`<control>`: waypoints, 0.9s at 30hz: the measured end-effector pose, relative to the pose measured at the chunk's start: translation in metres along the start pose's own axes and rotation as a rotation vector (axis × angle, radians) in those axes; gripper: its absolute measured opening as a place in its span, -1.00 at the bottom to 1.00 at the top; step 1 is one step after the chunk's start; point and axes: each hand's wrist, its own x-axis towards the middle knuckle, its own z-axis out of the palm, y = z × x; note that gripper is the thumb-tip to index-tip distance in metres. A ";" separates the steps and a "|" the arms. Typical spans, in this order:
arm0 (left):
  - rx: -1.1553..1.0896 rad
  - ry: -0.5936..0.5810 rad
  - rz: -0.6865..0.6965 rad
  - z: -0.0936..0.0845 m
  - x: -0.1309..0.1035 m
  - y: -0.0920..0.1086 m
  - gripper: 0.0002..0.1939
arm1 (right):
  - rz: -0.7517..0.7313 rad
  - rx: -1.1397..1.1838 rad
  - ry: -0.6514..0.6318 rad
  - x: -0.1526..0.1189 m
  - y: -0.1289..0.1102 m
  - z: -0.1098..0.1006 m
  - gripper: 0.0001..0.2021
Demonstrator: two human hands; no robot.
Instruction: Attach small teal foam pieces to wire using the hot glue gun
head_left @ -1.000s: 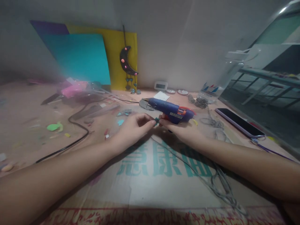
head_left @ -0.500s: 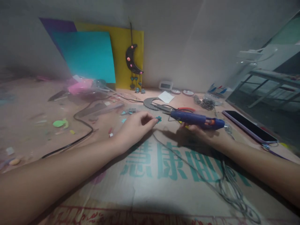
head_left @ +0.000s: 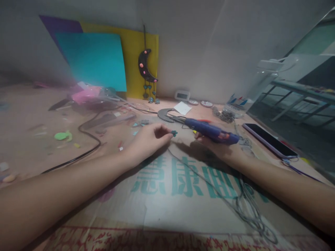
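Between thumb and fingertips my left hand pinches a small teal flower-shaped piece. My right hand is wrapped round a blue glue gun, whose nozzle end points left. Behind that nozzle lies a grey crescent shape with a dark cord. Small teal pieces lie just behind my left hand. A dark crescent ornament with pink dots and dangling charms hangs against a yellow sheet.
Cardboard with green characters covers the front. A phone and clear bottle stand or lie at right. A black cable curves across the left, near scraps and a pink bag. Loose cord lies at front right.
The glue gun in my right hand has moved left and tilted slightly, nearer the teal flower. The whole view has shifted a little. My left hand keeps its pinch.
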 end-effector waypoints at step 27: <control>-0.004 -0.193 0.130 0.008 -0.005 -0.005 -0.75 | 0.219 0.380 -0.159 -0.004 -0.023 0.022 -0.86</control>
